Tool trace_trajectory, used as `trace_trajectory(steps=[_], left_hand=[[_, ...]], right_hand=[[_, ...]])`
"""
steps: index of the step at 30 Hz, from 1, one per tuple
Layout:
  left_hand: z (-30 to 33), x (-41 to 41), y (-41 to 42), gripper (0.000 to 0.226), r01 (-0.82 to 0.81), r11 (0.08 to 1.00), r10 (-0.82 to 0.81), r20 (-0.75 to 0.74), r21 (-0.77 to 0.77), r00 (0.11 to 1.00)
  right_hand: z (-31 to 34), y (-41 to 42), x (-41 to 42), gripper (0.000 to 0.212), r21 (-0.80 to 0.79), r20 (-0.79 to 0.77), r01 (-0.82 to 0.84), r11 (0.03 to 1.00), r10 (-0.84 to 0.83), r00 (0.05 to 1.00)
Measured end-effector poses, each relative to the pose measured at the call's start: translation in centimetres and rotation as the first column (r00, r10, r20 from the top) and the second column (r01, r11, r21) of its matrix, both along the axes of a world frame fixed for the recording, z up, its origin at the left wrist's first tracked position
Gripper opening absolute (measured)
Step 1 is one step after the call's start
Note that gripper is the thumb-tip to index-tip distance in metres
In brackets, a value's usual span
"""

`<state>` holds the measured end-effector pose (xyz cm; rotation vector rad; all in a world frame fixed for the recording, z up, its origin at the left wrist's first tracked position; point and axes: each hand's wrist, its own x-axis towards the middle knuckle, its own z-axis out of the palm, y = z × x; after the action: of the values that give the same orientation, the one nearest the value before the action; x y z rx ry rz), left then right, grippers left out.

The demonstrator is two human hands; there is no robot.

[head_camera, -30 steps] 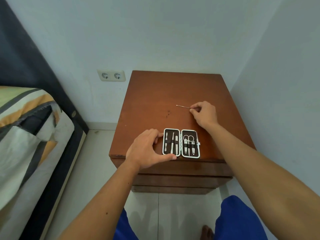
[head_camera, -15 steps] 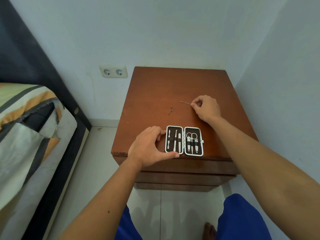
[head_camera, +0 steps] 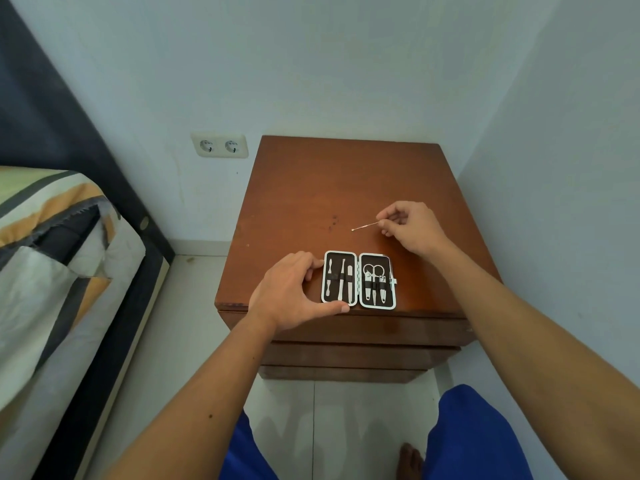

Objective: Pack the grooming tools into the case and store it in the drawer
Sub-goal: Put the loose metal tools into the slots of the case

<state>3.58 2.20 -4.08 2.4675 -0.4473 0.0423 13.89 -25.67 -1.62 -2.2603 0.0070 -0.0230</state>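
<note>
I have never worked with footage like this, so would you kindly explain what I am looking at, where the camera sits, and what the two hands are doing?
There is no machine here: a person wears a wide-angle camera on the head, looking forward and down, so the two bare arms reach in from the bottom of the picture. They work on a brown wooden nightstand in a corner, with a bed on the left. Near its front edge lies an open grooming case, with metal tools strapped into both halves, including small scissors. The left hand steadies the case at its left edge, thumb along the front. The right hand pinches a thin metal pick by one end, beyond the case; whether its tip touches the wood I cannot tell. The drawers below appear closed.
</note>
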Motion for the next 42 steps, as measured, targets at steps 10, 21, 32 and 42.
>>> trace_trajectory(steps=[10,21,32,42], left_hand=[[-0.2,0.1,0.1,0.074,0.0,1.0,0.0,0.007,-0.003,1.0],[-0.2,0.1,0.1,0.076,0.0,1.0,0.0,0.012,0.002,1.0],[-0.3,0.2,0.1,0.076,0.005,1.0,-0.005,0.002,0.001,1.0],[-0.4,0.2,0.0,0.075,0.004,1.0,-0.004,0.005,-0.001,1.0]], right_hand=[[0.7,-0.2,-1.3,0.013,0.307,-0.079,-0.003,0.952,0.029,0.996],[1.8,1.7,-2.2,0.011,0.281,-0.13,-0.165,0.945,0.208,0.97],[1.9,4.0,-1.8,0.009,0.042,-0.205,-0.288,0.957,0.291,0.935],[2.9,5.2,-0.9,0.01,-0.212,-0.256,-0.422,0.882,0.366,0.895]])
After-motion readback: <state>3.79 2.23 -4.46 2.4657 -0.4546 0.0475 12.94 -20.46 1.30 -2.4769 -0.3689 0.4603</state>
